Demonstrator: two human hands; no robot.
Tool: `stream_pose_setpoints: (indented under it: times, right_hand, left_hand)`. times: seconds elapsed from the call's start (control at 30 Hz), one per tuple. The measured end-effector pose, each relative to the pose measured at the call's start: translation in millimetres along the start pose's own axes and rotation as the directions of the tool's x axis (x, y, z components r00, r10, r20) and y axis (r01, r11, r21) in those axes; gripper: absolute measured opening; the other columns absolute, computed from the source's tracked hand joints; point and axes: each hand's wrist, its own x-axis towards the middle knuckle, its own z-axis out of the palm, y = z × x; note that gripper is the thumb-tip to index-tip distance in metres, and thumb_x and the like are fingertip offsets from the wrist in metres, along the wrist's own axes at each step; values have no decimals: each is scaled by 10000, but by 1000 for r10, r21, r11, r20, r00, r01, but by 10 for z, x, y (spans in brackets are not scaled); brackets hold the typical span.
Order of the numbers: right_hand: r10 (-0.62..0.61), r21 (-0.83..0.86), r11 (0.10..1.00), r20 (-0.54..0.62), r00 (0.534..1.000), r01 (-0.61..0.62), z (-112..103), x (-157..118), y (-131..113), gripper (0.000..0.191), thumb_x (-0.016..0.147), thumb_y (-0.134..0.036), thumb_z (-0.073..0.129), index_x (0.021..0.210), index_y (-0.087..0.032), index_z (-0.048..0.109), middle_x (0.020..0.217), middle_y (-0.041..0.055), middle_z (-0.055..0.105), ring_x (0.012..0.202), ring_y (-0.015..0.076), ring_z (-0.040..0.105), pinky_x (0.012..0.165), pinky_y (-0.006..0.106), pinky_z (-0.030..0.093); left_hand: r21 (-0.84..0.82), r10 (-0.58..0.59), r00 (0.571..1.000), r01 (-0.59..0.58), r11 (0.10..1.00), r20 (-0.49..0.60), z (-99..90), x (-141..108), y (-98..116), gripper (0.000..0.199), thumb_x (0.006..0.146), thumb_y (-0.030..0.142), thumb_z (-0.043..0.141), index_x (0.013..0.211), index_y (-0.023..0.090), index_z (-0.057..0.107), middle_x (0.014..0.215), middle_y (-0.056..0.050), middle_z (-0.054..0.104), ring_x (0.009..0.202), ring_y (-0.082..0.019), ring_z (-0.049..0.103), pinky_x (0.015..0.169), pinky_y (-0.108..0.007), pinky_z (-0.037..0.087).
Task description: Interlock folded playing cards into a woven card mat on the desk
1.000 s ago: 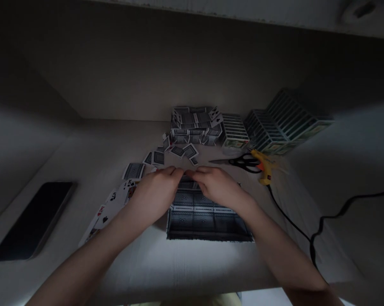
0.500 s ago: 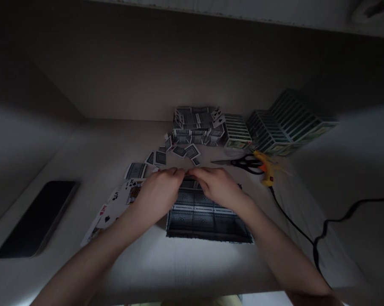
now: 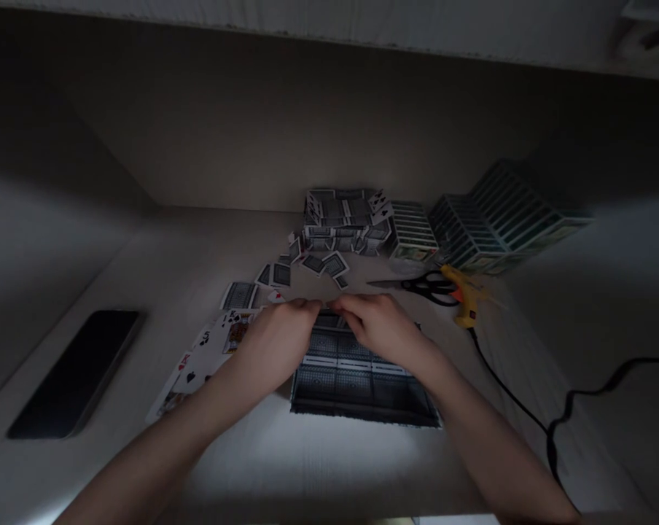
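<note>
Far left of the fingers, on the desk, a black smartphone lying flat. Up and to the right of the fingers, black-handled scissors just beside a yellow hot glue gun, its black cord trailing down to the right. Farther right and beyond, boxed card decks in stepped rows.

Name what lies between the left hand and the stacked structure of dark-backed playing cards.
In the head view, small loose dark-backed card pieces lie scattered between the left hand and the stacked playing-card structure.
</note>
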Motion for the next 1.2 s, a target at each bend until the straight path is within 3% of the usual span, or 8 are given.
stream_pose_setpoints:
  times: [0.17, 0.63, 0.9, 1.03, 1.2]
  right_hand:
    - [-3, 3, 1000, -9, 1000, 3, -6, 2, -3, 239, 843, -139, 434, 987, -203, 613, 941, 24, 686, 845, 153, 629, 724, 230, 422]
    - [9, 112, 994, -42, 999, -5, 18, 18, 0, 322, 798, -79, 456, 1019, -230, 634, 961, 16, 680, 883, 146, 617, 778, 244, 441]
    - [79, -98, 993, 97, 992, -69, -38, -10, -85, 317, 825, -73, 380, 1034, -199, 582, 964, 52, 672, 854, 167, 625, 717, 244, 415]
    - [138, -152, 982, 146, 980, -116, -65, -9, -22, 238, 829, -151, 436, 1029, -175, 564, 946, 81, 667, 860, 189, 619, 689, 250, 397]
    - [175, -248, 961, 192, 966, -125, -120, -16, 77, 207, 833, -182, 424, 878, -179, 626, 851, 91, 680, 819, 206, 624, 663, 265, 382]
  left_hand:
    - [2, 7, 998, -7, 1000, 54, -20, 8, 34, 274, 781, 37, 410, 963, 156, 576, 899, -71, 659, 809, -208, 640, 688, -307, 488]
    - [116, 19, 998, -25, 993, 51, 85, 10, 68, 273, 784, 30, 377, 973, 123, 551, 888, -102, 634, 764, -218, 631, 645, -329, 503]
    - [185, 24, 999, -27, 982, 21, 107, -10, 105, 298, 797, 44, 366, 1031, 93, 544, 890, -129, 625, 778, -232, 628, 626, -329, 500]
    - [183, 32, 999, -31, 983, 0, 87, -26, 93, 300, 794, 52, 398, 1034, 116, 567, 877, -121, 640, 764, -228, 629, 623, -328, 498]
    - [182, 92, 983, -63, 981, -156, 112, -57, 149, 363, 803, 80, 435, 1157, 60, 518, 1083, -164, 613, 1014, -254, 562, 896, -399, 434]
